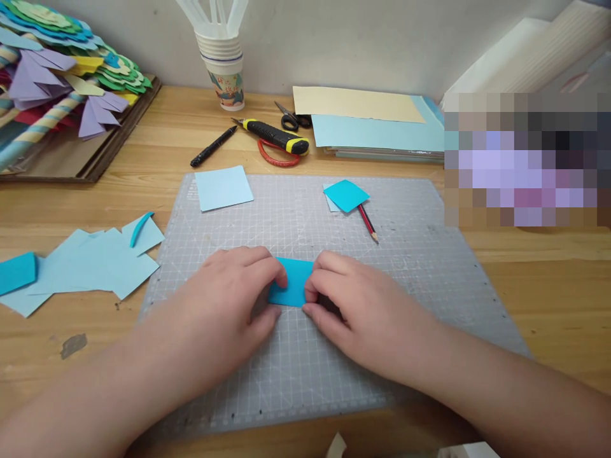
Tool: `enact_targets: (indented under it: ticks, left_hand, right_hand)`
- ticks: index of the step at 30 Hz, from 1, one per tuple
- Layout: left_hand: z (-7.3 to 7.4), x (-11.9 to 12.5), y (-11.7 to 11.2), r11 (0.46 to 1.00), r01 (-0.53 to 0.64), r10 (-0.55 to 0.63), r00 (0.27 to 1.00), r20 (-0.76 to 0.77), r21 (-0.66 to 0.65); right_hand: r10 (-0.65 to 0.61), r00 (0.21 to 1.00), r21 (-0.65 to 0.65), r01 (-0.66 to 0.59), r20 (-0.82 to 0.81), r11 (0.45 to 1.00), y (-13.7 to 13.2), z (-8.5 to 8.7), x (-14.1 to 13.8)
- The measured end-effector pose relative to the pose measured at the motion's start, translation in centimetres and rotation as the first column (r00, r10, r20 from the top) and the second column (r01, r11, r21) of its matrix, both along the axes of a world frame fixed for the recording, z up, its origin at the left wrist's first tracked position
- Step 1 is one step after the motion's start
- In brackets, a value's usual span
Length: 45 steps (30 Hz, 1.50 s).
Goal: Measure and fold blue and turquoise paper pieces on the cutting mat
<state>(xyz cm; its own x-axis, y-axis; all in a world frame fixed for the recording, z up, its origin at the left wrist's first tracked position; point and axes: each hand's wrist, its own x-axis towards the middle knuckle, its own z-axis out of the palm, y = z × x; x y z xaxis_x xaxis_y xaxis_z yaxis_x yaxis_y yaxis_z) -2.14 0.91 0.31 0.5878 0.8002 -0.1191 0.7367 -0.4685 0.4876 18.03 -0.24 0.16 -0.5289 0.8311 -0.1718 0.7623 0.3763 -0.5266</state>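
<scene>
A small folded blue paper (293,281) lies on the grey cutting mat (305,216) in the middle. My left hand (229,299) pinches its left end, fingers curled and pressed on the paper. My right hand (358,305) pinches its right end the same way. Both hands rest on the mat with the paper between them. Part of the paper is hidden under the fingers.
On the mat lie a light blue square (223,187), a blue square (346,194) and a red pencil (367,222). Behind stand a paper cup stack (224,70), utility knife (274,135), scissors (291,119), black pen (213,146), paper sheets (372,124). Paper scraps (90,264) lie left.
</scene>
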Motion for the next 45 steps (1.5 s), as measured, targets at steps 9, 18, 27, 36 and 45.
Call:
enact_targets:
  ticks: [9,18,27,36,45]
  left_hand:
    - [-0.2,0.0,0.5,0.993,0.095,-0.093,0.995,-0.042,0.075]
    - [-0.1,0.0,0.3,0.996,0.072,-0.075,0.996,0.050,0.061]
    - [1.8,0.4,-0.1,0.994,-0.079,0.100,0.916,0.388,-0.069]
    - [1.7,1.2,-0.7,0.880,-0.272,0.393,0.878,0.274,-0.389]
    - [1.6,1.6,-1.0,0.942,-0.269,0.325,0.880,0.347,-0.202]
  right_hand:
    - [-0.077,0.990,-0.056,0.071,-0.119,0.996,0.4,0.1,0.6]
    - [-0.088,0.975,-0.136,0.061,-0.206,0.989,0.0,0.1,0.2]
    - [-0.417,0.719,-0.695,-0.127,-0.556,0.708,1.3,1.4,1.6]
    - [-0.101,0.768,-0.025,0.110,-0.633,0.994,-0.4,0.6,0.2]
    - [-0.146,0.812,-0.018,0.164,-0.565,0.986,-0.4,-0.1,0.0]
